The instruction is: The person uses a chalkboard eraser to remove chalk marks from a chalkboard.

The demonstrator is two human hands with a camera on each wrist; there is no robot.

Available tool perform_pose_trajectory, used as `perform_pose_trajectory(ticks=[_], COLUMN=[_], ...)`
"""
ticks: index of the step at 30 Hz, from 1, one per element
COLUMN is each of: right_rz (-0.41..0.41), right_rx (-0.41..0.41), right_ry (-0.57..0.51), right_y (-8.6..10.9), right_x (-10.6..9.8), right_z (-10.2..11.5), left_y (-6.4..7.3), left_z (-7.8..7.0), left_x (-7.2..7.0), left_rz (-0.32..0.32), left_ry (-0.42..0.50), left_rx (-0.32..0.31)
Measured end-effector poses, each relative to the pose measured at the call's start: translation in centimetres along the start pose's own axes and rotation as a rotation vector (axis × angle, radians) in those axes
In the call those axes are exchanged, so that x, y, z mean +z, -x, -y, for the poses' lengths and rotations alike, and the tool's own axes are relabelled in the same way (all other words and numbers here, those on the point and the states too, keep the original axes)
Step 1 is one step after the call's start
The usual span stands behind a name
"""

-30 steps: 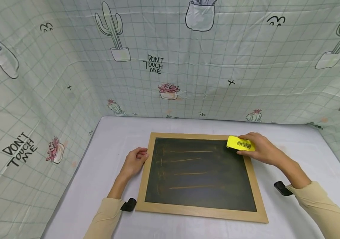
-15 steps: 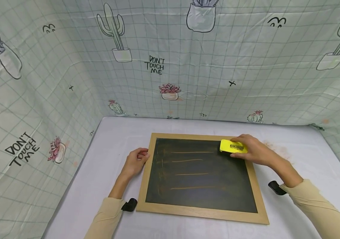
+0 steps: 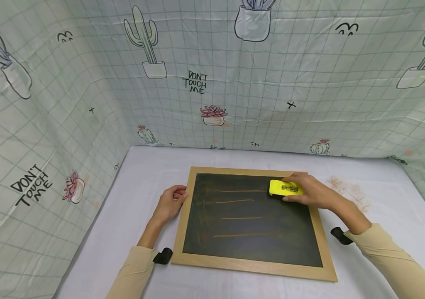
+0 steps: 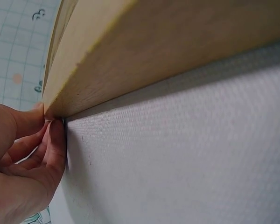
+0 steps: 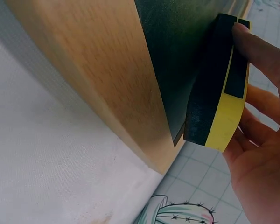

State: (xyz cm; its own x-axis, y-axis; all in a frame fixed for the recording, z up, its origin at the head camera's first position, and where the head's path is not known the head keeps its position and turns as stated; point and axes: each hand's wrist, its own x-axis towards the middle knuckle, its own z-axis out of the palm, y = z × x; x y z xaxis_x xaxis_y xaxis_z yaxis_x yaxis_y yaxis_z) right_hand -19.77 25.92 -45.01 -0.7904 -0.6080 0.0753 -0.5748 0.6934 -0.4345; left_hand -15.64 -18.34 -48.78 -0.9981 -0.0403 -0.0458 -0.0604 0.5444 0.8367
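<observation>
A chalkboard (image 3: pixel 242 226) with a light wooden frame lies on the white table. Several orange-brown chalk lines (image 3: pixel 240 235) run across its left and middle part, over faint smears. My right hand (image 3: pixel 311 191) grips a yellow eraser (image 3: pixel 277 187) with a black felt underside, near the board's upper right. In the right wrist view the thumb lies along one long side of the eraser (image 5: pixel 221 116), fingers on the other. My left hand (image 3: pixel 168 202) holds the frame's left edge; the left wrist view has thumb and curled fingers at the wooden edge (image 4: pixel 98 70).
The white table (image 3: pixel 152 166) bears a reddish-brown dust smudge (image 3: pixel 347 191) right of the board. Grid-patterned cloth (image 3: pixel 250 95) with plant drawings stands behind and at both sides. A black wrist camera (image 3: pixel 163 256) sits at the left cuff, another (image 3: pixel 341 236) at the right.
My right hand has slid the eraser leftward and slightly toward me from the board's upper right corner. The dust smudge has come into sight. My left hand stays at the frame.
</observation>
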Motion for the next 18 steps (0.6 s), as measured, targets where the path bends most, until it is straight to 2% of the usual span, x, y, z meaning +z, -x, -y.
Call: perform_pose_trajectory(ticks=[13,18], right_rz=[-0.029,-0.015], right_rx=[-0.052,-0.046], right_ry=[0.021,-0.002], right_y=[-0.38,-0.65], right_x=[0.69,0.96], right_z=[0.16,-0.01], left_y=[-0.01,0.01], left_z=[0.06,-0.01], left_x=[-0.04,-0.02], left_rz=[0.023,0.026], left_ry=[-0.017,-0.025], left_rx=[-0.013,-0.013])
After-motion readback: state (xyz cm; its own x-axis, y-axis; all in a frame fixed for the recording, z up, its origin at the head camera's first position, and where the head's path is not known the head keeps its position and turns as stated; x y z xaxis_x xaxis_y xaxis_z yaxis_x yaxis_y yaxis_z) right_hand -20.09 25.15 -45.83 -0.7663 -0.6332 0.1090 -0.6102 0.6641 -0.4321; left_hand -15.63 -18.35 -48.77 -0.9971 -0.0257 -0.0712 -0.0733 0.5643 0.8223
